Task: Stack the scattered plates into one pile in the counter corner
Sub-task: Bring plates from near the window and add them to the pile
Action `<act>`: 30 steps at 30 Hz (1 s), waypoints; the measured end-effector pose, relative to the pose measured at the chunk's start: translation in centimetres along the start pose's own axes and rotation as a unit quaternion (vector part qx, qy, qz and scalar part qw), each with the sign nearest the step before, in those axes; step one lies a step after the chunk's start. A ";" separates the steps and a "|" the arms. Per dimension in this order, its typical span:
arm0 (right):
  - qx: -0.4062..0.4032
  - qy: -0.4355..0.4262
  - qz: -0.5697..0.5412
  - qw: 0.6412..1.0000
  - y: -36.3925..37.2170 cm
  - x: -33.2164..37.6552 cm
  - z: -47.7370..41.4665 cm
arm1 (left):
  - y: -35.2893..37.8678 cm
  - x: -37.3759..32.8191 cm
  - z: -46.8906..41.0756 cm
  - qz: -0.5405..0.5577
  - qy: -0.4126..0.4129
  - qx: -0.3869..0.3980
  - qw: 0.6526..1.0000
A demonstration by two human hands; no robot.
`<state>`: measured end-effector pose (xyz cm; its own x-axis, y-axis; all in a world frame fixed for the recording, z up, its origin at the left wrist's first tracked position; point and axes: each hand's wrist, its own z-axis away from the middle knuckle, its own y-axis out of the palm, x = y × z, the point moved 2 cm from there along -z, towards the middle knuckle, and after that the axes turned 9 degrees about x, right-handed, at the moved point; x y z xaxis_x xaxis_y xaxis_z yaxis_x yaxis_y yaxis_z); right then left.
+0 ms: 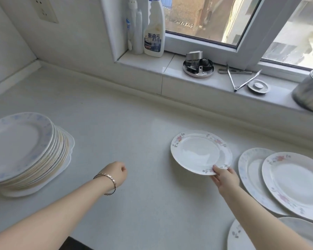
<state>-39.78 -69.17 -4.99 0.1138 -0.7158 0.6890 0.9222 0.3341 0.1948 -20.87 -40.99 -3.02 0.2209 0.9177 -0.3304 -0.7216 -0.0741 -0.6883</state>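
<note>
A tall pile of plates [23,150] stands at the left on the white counter [134,195], its top plate rimmed with faint blue flowers. My right hand [224,179] grips the near rim of a white plate with pink flowers [199,150], held tilted just above the counter. My left hand [117,173], with a bracelet on the wrist, hovers over the counter with fingers curled and nothing in it. Right of my right hand, a pink-flowered plate [296,183] overlaps a pale blue-patterned one [249,170]. Two more plates [242,237] lie at the bottom right, partly hidden by my forearm.
The window sill behind holds a spray bottle [154,33], a round metal dish of small parts [198,68], metal tongs [242,78], a small lid [258,86] and a steel pot [310,94]. A wall socket [44,9] is at the upper left.
</note>
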 end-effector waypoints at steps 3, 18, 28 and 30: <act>0.038 -0.009 0.002 0.999 1.0 0.2 1.8 | -0.8 2.0 0.3 0.026 -0.008 -0.008 1.000; 0.335 0.034 0.092 0.937 26.3 -6.8 14.2 | -7.0 24.1 6.1 0.184 -0.128 -0.080 0.971; 0.331 0.045 0.205 0.920 39.7 -16.5 19.2 | -10.5 37.2 7.6 0.222 -0.178 -0.087 0.955; 0.318 0.043 0.212 0.923 40.5 -17.6 19.4 | -11.0 38.9 7.2 0.231 -0.178 -0.085 0.953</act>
<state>-11.60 -31.15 4.34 0.4690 -0.4751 0.7445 0.3884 0.8680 0.3093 -9.05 -1.65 -3.71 -0.3527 0.8439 -0.4044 -0.5639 -0.5365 -0.6279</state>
